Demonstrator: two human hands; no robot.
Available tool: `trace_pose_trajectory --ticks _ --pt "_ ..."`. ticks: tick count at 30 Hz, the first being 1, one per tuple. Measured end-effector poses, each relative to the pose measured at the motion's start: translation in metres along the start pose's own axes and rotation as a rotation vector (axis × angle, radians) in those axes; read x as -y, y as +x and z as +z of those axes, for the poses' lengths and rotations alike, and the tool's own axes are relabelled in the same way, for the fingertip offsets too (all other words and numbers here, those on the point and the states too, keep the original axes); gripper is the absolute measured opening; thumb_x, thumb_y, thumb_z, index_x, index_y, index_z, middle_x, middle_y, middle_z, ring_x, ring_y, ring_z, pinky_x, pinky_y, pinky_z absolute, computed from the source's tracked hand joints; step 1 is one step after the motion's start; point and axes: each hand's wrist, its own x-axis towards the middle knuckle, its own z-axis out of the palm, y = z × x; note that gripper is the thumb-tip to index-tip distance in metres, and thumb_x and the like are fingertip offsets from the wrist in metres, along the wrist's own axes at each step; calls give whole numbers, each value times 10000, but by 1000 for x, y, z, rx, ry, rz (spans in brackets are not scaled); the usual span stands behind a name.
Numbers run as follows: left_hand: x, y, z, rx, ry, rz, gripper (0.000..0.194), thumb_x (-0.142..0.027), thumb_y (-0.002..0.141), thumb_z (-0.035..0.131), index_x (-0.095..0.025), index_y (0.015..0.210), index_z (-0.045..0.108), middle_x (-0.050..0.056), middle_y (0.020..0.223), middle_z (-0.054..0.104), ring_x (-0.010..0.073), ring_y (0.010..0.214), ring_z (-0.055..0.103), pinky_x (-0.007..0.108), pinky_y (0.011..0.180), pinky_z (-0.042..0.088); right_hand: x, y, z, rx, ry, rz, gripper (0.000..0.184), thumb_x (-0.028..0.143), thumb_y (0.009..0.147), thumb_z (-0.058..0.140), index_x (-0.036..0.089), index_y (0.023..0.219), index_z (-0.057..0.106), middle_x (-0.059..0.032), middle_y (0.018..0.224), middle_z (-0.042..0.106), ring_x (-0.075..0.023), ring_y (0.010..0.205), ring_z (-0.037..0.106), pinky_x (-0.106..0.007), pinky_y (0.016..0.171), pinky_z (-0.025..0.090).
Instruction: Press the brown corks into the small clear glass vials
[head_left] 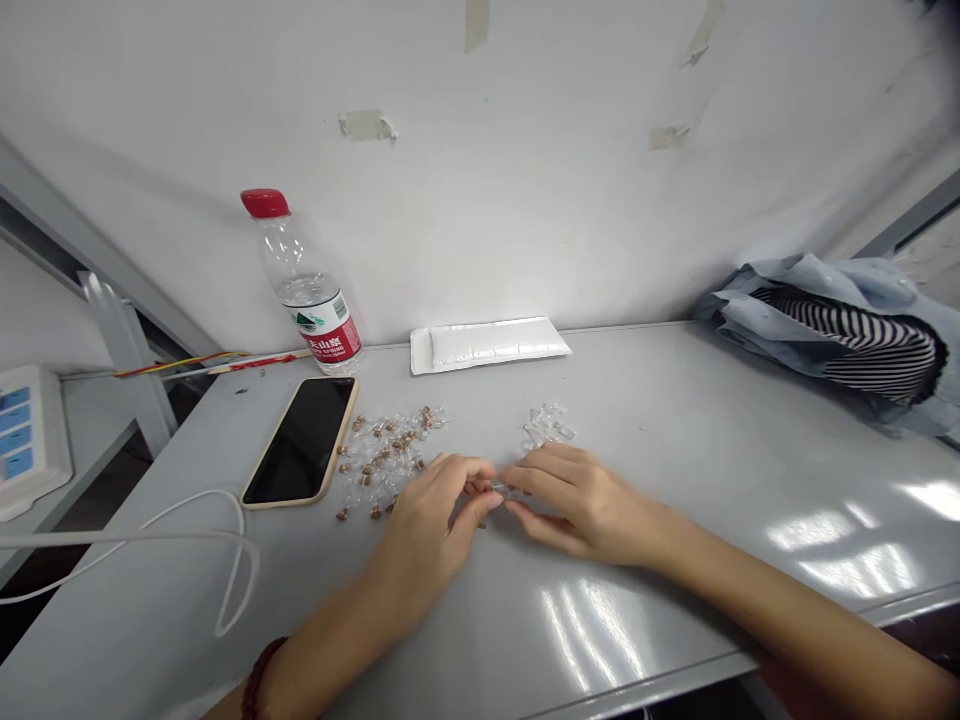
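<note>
Over the middle of the table, my left hand (442, 510) pinches thumb and fingers around a small clear piece (498, 488), which the fingertips mostly cover. My right hand (581, 500) meets it from the right, its fingertips closed at the other end of that piece. Left of my hands lies a spread of tiny clear vials with brown cork-like ends (384, 452). Just beyond my right hand is a smaller heap of clear pieces (547, 424); no brown ends show on them.
A black-screened phone (301, 442) lies at the left, with a red-capped water bottle (319, 310) behind it. A white padded packet (491, 344) rests by the wall. White cables (232, 540) cross the left side. A blue-grey bag with striped cloth (847, 330) sits back right.
</note>
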Motion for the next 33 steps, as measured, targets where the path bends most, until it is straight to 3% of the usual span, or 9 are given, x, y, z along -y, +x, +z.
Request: trace_pose_trajectory --ticks 7,12,15,21,26,28,33 --pt "1 1 -9 49 -40 -40 178 -108 842 555 -223 971 596 -18 783 661 145 723 633 273 675 517 0 3 -4 -36 -75 -22 195 123 884 454 127 814 637 -23 606 566 -122 539 465 -261 525 425" --pt "3 1 -8 41 -7 70 64 -156 876 569 -196 875 619 10 795 671 157 749 611 282 679 494 0 2 -2 -17 -44 -19 178 138 890 476 111 859 649 -25 629 577 -121 557 483 -254 540 432" --pt "5 1 -4 38 45 146 140 -129 911 502 -180 826 601 11 726 640 151 693 571 281 646 470 0 1 0 32 -20 -13 199 165 916 453 113 875 641 -24 649 571 -121 570 478 -255 557 435" --pt "10 3 -8 59 167 135 183 -117 912 456 -183 790 576 19 728 628 164 703 555 297 644 466 -8 1 -8 62 -88 35 217 174 920 411 133 854 614 -11 625 518 -125 540 428 -269 527 386" --pt "16 5 -12 91 210 129 114 -140 899 505 -182 865 605 42 830 648 197 832 558 336 723 489 -20 -1 -10 122 -161 72 197 159 916 440 127 890 632 -84 810 598 -167 734 517 -292 652 427" --pt "21 7 -13 51 259 154 115 -151 898 516 -182 957 610 62 901 654 217 895 553 372 779 491 -22 -1 -7 160 -194 80 196 137 911 441 125 872 633 -122 910 608 -195 831 520 -325 719 432" --pt "40 16 -23 -187 471 168 225 -112 911 435 -171 1032 615 84 954 659 243 946 548 420 843 478 -21 -1 -6 219 -241 96 237 101 912 418 116 815 633 -158 983 607 -228 908 510 -368 773 423"
